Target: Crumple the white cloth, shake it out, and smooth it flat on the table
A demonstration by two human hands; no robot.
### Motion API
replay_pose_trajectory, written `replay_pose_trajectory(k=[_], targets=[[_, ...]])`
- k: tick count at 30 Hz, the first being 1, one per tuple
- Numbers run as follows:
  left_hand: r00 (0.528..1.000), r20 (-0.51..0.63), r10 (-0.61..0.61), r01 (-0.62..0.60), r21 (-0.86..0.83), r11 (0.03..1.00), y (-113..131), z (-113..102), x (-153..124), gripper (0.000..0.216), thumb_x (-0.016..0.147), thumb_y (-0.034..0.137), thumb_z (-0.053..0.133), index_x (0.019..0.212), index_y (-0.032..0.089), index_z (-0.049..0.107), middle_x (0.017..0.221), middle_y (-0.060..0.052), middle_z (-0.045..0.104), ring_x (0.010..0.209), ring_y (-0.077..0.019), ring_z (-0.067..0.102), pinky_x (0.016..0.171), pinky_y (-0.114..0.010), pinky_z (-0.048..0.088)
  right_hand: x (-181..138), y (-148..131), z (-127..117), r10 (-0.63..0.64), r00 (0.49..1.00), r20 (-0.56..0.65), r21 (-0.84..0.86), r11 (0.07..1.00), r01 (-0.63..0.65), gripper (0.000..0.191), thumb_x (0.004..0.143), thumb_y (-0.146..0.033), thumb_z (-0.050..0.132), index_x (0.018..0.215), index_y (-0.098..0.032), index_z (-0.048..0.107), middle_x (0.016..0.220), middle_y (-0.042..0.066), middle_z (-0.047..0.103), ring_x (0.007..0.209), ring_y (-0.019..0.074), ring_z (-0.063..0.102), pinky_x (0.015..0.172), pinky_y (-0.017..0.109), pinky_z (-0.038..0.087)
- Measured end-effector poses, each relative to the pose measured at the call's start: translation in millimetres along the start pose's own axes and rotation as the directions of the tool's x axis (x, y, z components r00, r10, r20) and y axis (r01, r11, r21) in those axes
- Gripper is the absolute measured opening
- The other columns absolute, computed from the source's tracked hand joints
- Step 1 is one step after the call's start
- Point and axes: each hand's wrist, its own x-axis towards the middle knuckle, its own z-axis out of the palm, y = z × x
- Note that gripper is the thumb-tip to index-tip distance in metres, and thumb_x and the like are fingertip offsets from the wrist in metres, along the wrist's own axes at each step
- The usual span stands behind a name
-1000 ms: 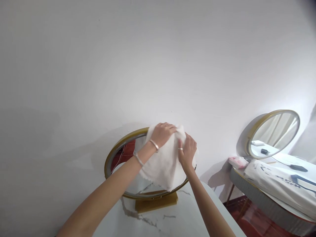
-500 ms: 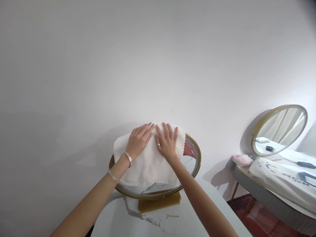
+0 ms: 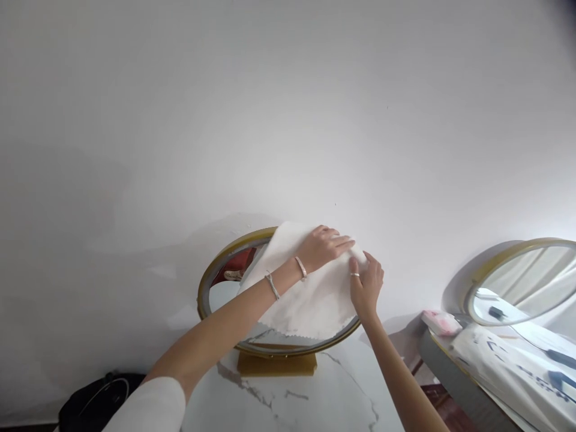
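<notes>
The white cloth (image 3: pixel 310 309) lies across the oval mirror (image 3: pixel 220 296); judged light and soft, best held by its edges. The left hand (image 3: pixel 321 247) lies flattened on it; the right hand (image 3: pixel 366 282), thumb parted, meets its edge, pinch indeterminable.

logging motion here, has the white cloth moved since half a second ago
Yes, rightward: against the gold mirror frame behind it, the white cloth now leaves glass at the left uncovered; then, it was at the right.
</notes>
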Motion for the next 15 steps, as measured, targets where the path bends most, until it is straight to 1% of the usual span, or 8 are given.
replay_pose_trajectory(k=[3, 5, 7, 9, 11, 12, 14, 15], targets=[[0.965, -0.143, -0.219, 0.213, -0.056, 0.975, -25.3, -28.0, -38.1, 0.027, 0.095, 0.017, 0.048, 0.118, 0.022, 0.063, 0.111, -0.001, 0.073, 0.100, -0.0141, 0.065, 0.085, -0.031, 0.047, 11.6, -44.6, 14.9, -0.209, 0.977, -0.032, -0.059, 0.977, 0.207, 0.047, 0.095, -0.047, 0.042, 0.132, -0.018, 0.048, 0.134, 0.018, 0.050, 0.126, 0.0331, 0.044, 0.102, 0.058, 0.035], [0.880, -0.243, -0.407, 0.389, -0.123, 0.913, -39.4, -46.8, -75.7, 0.030, 0.094, 0.024, 0.054, 0.123, 0.023, 0.060, 0.109, -0.003, 0.073, 0.101, -0.0151, 0.066, 0.087, -0.031, 0.048, 12.8, -76.9, 35.7, -0.410, 0.908, -0.081, -0.099, 0.910, 0.402, 0.045, 0.095, -0.040, 0.047, 0.135, -0.018, 0.046, 0.142, 0.019, 0.043, 0.134, 0.0338, 0.038, 0.106, 0.062, 0.030], [0.746, -0.301, -0.593, 0.563, -0.190, 0.804, -46.2, -61.0, -120.2, 0.038, 0.091, 0.032, 0.058, 0.128, 0.023, 0.056, 0.110, -0.005, 0.072, 0.101, -0.0170, 0.066, 0.089, -0.033, 0.050, 4.7, -103.1, 61.8, -0.644, 0.761, -0.080, -0.098, 0.765, 0.637, 0.043, 0.095, -0.028, 0.049, 0.137, -0.021, 0.044, 0.146, 0.016, 0.041, 0.139, 0.0312, 0.032, 0.111, 0.062, 0.026], [0.609, -0.284, -0.740, 0.704, -0.236, 0.670, -43.7, -68.0, -166.8, 0.045, 0.091, 0.037, 0.057, 0.133, 0.023, 0.052, 0.116, -0.007, 0.070, 0.107, -0.0195, 0.065, 0.092, -0.036, 0.051, -14.2, -117.3, 88.9, -0.852, 0.523, 0.010, -0.006, 0.523, 0.852, 0.044, 0.094, -0.015, 0.046, 0.137, -0.025, 0.045, 0.145, 0.010, 0.045, 0.140, 0.0258, 0.033, 0.114, 0.055, 0.029], [0.488, -0.230, -0.842, 0.807, -0.250, 0.536, -32.4, -67.4, -210.4, 0.049, 0.093, 0.039, 0.053, 0.139, 0.023, 0.046, 0.126, -0.010, 0.064, 0.117, -0.0220, 0.059, 0.098, -0.039, 0.049, -42.9, -116.3, 112.4, -0.957, 0.268, 0.109, 0.133, 0.281, 0.950, 0.045, 0.093, -0.007, 0.044, 0.136, -0.022, 0.047, 0.142, 0.008, 0.050, 0.138, 0.0219, 0.039, 0.113, 0.047, 0.036], [0.433, -0.204, -0.878, 0.844, -0.249, 0.475, -24.1, -64.6, -230.1, 0.053, 0.093, 0.039, 0.052, 0.142, 0.023, 0.041, 0.132, -0.011, 0.060, 0.123, -0.0231, 0.055, 0.101, -0.041, 0.047, -60.0, -110.1, 121.6, -0.975, 0.171, 0.144, 0.192, 0.197, 0.961, 0.043, 0.093, -0.006, 0.044, 0.134, -0.018, 0.049, 0.141, 0.008, 0.052, 0.136, 0.0211, 0.042, 0.113, 0.044, 0.038], [0.328, -0.157, -0.932, 0.899, -0.252, 0.359, -4.0, -55.8, -264.0, 0.062, 0.093, 0.038, 0.052, 0.149, 0.023, 0.029, 0.143, -0.012, 0.050, 0.133, -0.0247, 0.046, 0.108, -0.044, 0.042, -96.2, -88.7, 132.9, -0.977, 0.072, 0.201, 0.281, 0.128, 0.951, 0.039, 0.093, -0.006, 0.044, 0.129, -0.014, 0.053, 0.139, 0.009, 0.054, 0.133, 0.0197, 0.045, 0.112, 0.037, 0.041], [0.276, -0.138, -0.951, 0.918, -0.257, 0.304, 6.7, -50.5, -278.3, 0.068, 0.092, 0.037, 0.054, 0.151, 0.023, 0.024, 0.147, -0.013, 0.045, 0.137, -0.0253, 0.041, 0.111, -0.044, 0.039, -113.7, -75.4, 135.0, -0.966, 0.078, 0.247, 0.316, 0.157, 0.936, 0.038, 0.092, -0.006, 0.044, 0.127, -0.015, 0.056, 0.139, 0.007, 0.055, 0.132, 0.0183, 0.047, 0.111, 0.032, 0.042]])
